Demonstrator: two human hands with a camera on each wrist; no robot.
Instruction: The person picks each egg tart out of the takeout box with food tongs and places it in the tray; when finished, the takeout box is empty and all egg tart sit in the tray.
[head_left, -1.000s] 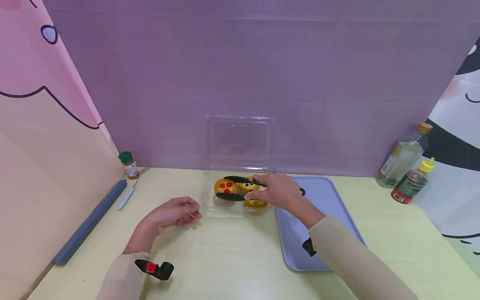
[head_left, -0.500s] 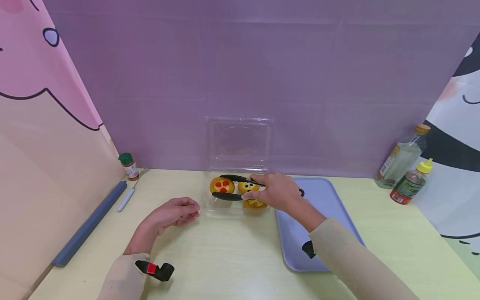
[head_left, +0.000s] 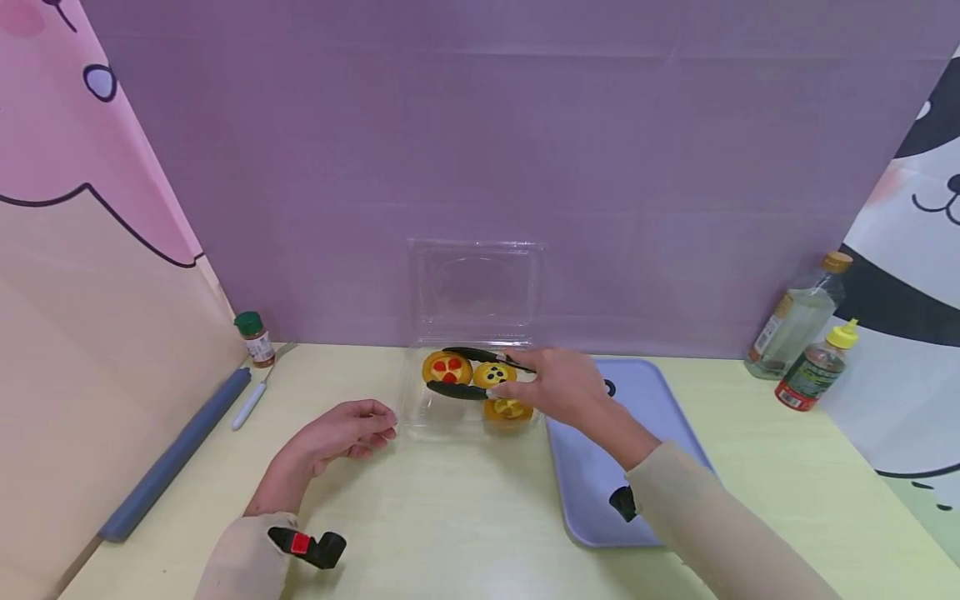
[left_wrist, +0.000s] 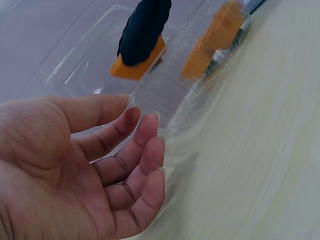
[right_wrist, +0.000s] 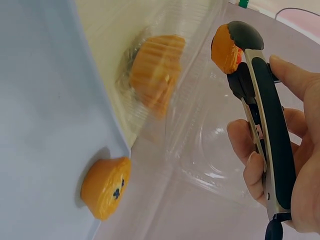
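My right hand (head_left: 562,383) grips black-tipped tongs (right_wrist: 275,135). Between their tips is a small tart with red topping (head_left: 447,368), above the left part of a clear hinged plastic container (head_left: 438,415). Its lid stands raised at the back. Inside, to the right, lie a tart with dark berries (head_left: 493,374) and a tart with yellow topping (head_left: 508,409), partly covered by the right hand and tongs. My left hand (head_left: 345,433) pinches the container's front left corner between thumb and index finger. Its other fingers are loosely bent.
A lavender tray (head_left: 600,508) lies at the right, with another berry tart (right_wrist: 106,187) near its edge. Two bottles (head_left: 798,312) (head_left: 817,367) stand at the far right. At the left are a spice jar (head_left: 257,340), a white-handled fork (head_left: 251,406) and a blue-grey roll (head_left: 176,458).
The tongs and the red-topped tart shifted slightly left, then a little back to the right. The view has tilted slightly; the left hand stays at the container's corner.
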